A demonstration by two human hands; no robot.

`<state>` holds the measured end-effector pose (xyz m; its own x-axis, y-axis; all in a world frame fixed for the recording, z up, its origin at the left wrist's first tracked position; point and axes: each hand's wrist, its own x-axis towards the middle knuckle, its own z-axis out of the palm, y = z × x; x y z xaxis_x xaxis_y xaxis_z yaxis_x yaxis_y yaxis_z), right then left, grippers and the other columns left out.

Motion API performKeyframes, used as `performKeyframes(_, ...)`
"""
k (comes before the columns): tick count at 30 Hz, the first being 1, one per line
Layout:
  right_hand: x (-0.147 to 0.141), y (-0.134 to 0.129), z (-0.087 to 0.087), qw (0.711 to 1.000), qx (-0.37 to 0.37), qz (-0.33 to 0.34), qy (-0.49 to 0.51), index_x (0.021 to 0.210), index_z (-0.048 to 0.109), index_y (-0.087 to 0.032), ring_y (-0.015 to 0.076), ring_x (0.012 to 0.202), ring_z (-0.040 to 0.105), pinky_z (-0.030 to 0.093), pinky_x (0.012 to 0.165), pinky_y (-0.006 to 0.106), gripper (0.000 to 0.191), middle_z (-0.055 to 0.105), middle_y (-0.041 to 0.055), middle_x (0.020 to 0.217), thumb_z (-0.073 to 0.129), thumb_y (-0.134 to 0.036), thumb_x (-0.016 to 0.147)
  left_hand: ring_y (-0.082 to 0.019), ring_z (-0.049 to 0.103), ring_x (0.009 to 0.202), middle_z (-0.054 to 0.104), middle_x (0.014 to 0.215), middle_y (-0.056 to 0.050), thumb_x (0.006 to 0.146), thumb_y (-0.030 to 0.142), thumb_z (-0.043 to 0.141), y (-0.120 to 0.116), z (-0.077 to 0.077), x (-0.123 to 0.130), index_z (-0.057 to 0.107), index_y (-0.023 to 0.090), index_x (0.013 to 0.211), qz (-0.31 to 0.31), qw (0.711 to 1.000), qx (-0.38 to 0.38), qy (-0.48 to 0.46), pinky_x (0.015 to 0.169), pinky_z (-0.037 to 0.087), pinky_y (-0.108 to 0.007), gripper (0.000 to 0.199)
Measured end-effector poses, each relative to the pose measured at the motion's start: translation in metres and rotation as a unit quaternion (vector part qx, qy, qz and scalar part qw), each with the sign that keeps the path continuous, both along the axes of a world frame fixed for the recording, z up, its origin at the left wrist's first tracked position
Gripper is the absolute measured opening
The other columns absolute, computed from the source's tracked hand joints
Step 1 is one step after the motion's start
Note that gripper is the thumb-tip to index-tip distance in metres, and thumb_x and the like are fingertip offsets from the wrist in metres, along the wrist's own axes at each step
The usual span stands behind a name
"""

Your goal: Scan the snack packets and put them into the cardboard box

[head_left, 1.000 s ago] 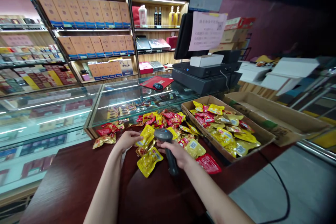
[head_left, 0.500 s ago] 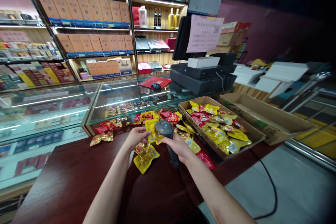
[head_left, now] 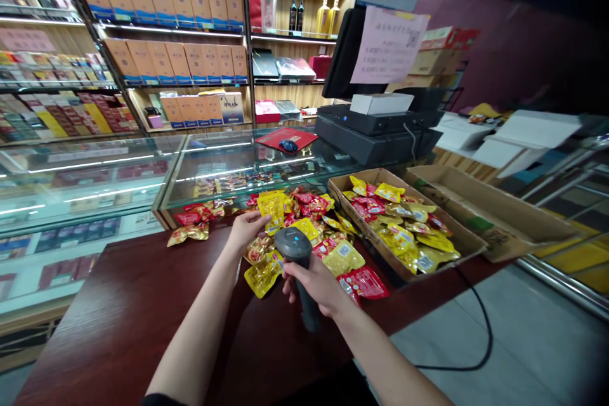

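My right hand is wrapped round the handle of a dark grey barcode scanner, its head pointing up and away over the packets. Between the fingertips of my left hand is a yellow snack packet, held just left of and beyond the scanner. Red, yellow and gold packets lie in a heap on the dark red table beyond both hands. Another yellow packet lies flat below my left hand. A red packet is to the right of my right hand.
An open cardboard box holds several packets; a second cardboard box stands right of it. Behind are a glass counter, a computer mouse and a monitor. A black cable hangs at the right.
The scanner and my right hand have moved nearer to me, away from the yellow packet. My left hand has shifted slightly away with its packet. The view has tilted down.
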<state>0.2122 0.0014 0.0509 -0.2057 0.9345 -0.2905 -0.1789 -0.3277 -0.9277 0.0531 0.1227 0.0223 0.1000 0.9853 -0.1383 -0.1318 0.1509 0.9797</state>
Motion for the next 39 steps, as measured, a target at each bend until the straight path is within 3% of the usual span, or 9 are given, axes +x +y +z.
performKeyframes(10, -0.007, -0.004, -0.003, 1.0, -0.005, 0.0, -0.03, 0.078, 0.054, -0.015, 0.0105, 0.044, 0.055, 0.043, 0.037, 0.021, 0.021, 0.054, -0.0038, 0.06, 0.061, -0.032, 0.068, -0.014, 0.064, 0.065, 0.071, 0.085, -0.009, 0.055, 0.039, 0.081, -0.001, 0.009, -0.004, 0.071, 0.01, 0.095, 0.013, 1.0, -0.005, -0.014, 0.056, 0.05, -0.023, 0.05)
performKeyframes(25, -0.004, -0.006, -0.005, 0.999, 0.028, 0.001, -0.041, 0.078, 0.053, -0.016, 0.0101, 0.041, 0.052, 0.041, 0.037, 0.02, 0.021, 0.054, -0.0042, 0.052, 0.061, -0.034, 0.07, -0.012, 0.058, 0.058, 0.07, 0.08, -0.009, 0.051, 0.05, 0.08, -0.003, 0.011, -0.001, 0.071, 0.009, 0.094, -0.004, 1.0, -0.003, -0.006, 0.049, 0.044, -0.021, 0.06)
performKeyframes(35, -0.005, -0.007, -0.009, 0.996, 0.047, 0.024, -0.071, 0.076, 0.053, -0.017, 0.0101, 0.036, 0.049, 0.04, 0.038, 0.021, 0.019, 0.055, -0.0035, 0.046, 0.058, -0.035, 0.074, -0.015, 0.061, 0.06, 0.07, 0.075, -0.008, 0.057, 0.045, 0.078, 0.001, 0.006, -0.001, 0.071, 0.011, 0.096, -0.02, 1.0, -0.003, -0.003, 0.054, 0.047, -0.025, 0.053)
performKeyframes(39, -0.005, -0.008, -0.01, 0.996, 0.048, 0.02, -0.069, 0.074, 0.054, -0.017, 0.0099, 0.037, 0.048, 0.04, 0.038, 0.021, 0.019, 0.055, -0.0033, 0.046, 0.059, -0.035, 0.074, -0.012, 0.058, 0.055, 0.069, 0.074, -0.008, 0.055, 0.044, 0.08, -0.001, 0.01, 0.0, 0.071, 0.009, 0.095, -0.015, 1.0, 0.002, -0.001, 0.049, 0.044, -0.022, 0.054)
